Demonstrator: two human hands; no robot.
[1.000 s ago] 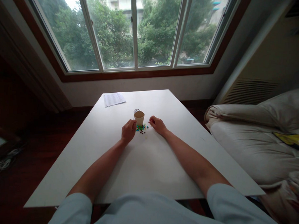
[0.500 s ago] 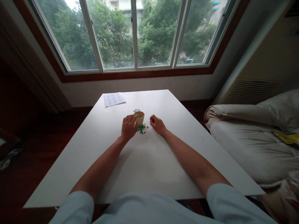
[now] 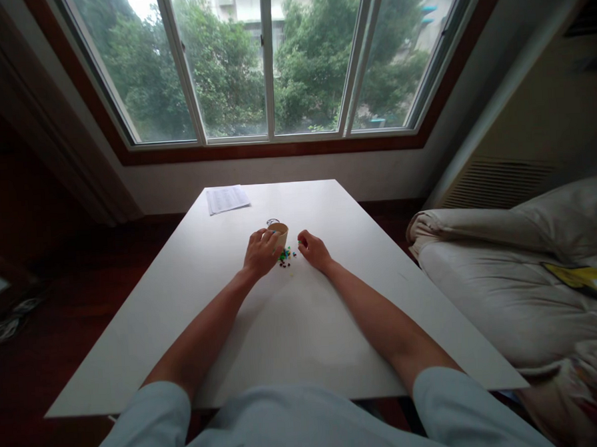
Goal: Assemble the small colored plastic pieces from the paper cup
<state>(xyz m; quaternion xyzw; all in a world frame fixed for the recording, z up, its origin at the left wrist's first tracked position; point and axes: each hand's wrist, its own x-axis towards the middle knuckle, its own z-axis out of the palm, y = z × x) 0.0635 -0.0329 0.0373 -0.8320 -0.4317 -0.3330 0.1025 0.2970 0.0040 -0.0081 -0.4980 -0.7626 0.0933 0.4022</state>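
Observation:
A small tan paper cup (image 3: 280, 232) stands near the middle of the white table (image 3: 283, 317). My left hand (image 3: 260, 253) is raised beside it, fingertips pinched over the cup's rim; what they hold is too small to see. A little heap of green, blue and dark beads (image 3: 285, 256) lies just in front of the cup. Right of the beads my right hand (image 3: 314, 249) rests on the table, its fingers curled in a loose fist.
A printed sheet of paper (image 3: 227, 198) lies at the table's far left corner. A small dark ring-shaped object (image 3: 273, 221) sits behind the cup. A bed with pale bedding (image 3: 522, 285) is close on the right. Large windows face me.
My left hand has lifted from the beads and moved up and right to the cup's rim. The right hand has barely shifted.

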